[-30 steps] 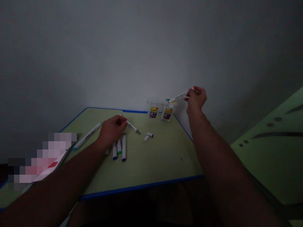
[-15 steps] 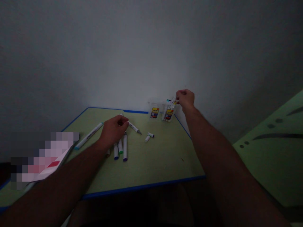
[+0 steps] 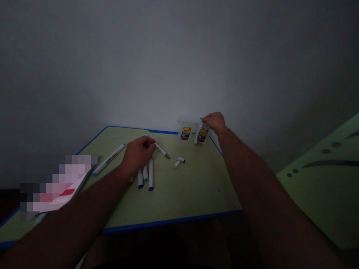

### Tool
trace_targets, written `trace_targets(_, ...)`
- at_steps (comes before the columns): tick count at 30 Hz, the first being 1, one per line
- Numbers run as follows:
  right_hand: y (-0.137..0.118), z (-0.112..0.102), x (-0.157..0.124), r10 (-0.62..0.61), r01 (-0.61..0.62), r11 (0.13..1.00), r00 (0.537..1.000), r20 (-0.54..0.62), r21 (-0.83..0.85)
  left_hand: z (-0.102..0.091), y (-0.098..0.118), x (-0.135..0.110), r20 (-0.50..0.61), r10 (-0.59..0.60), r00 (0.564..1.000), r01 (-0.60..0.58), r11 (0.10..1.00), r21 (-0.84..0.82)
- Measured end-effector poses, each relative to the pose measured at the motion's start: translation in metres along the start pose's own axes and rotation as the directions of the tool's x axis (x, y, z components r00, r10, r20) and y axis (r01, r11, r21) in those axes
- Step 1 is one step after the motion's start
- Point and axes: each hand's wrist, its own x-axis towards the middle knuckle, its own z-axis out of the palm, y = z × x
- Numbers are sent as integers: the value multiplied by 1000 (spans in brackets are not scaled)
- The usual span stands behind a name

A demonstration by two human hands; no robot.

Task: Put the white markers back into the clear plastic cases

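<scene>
My right hand [image 3: 214, 121] has its fingers together at the top of a clear plastic case [image 3: 202, 136] with a yellow-and-blue label. White markers stand in this case; the fingers are on a marker's upper end, partly hiding it. My left hand [image 3: 138, 155] hovers over the table with thumb and fingertips pinched. A white marker [image 3: 162, 151] with a grey tip and no cap passes behind those fingertips; whether they grip it is unclear. Several markers [image 3: 151, 173] with purple, blue and green ends lie below the left hand, partly covered by it.
A second clear case [image 3: 186, 132] stands left of the filled one. Two small white caps [image 3: 179, 162] lie mid-table. A marker with light-blue ends [image 3: 109, 160] lies at left, beside a pixelated printed sheet [image 3: 60, 190]. The green table [image 3: 190, 198] has blue edging against a grey wall.
My right hand has come down and left onto the case, and the marker it held above the case has gone lower into it. My left hand has barely moved.
</scene>
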Motion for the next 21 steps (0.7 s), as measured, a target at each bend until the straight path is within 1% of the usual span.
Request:
trace_targets(2,1,0,-1,-6,6,1000,999,-31,10,0,-1,0,-3,5,1000,-5,1000,-8)
trace_targets(5,1,-2,-1,-4,11,998,992,-129,55,1,-1,0,-8,13,1000,-13,1000,-10)
trace_targets(7,0,-4,-4,10,19,991,976,-216,132,0,-1,0,-1,11,1000,-11,1000,-5)
trace_targets(9,-4,-3,-13,34,35,972,958,-285,233,0,0,0,3,4,1000,-4,1000,-7)
trace_targets(11,-10,0,-30,58,49,941,951,-303,334,1,0,0,2,9,1000,-9,1000,-9)
trace_targets(13,-17,8,-53,79,38,902,965,-251,430,2,-1,0,-2,15,1000,-15,1000,-13)
trace_targets(15,-24,19,-79,71,4,873,988,-136,487,1,-3,0,-7,16,1000,-17,1000,-11)
trace_targets(17,-28,29,-102,35,-26,856,999,-7,516,-1,-5,2,-22,5,1000,-5,1000,7)
trace_targets(18,-29,34,-111,16,-37,864,999,45,502,-2,-6,4,-37,0,999,1,1000,26)
trace_targets(19,-29,38,-119,-30,-15,885,996,89,465,-5,-7,5,-59,-8,998,11,999,50)
trace_targets(21,-28,43,-130,-116,55,925,983,139,377,-9,-8,8,-111,-26,993,36,996,86)
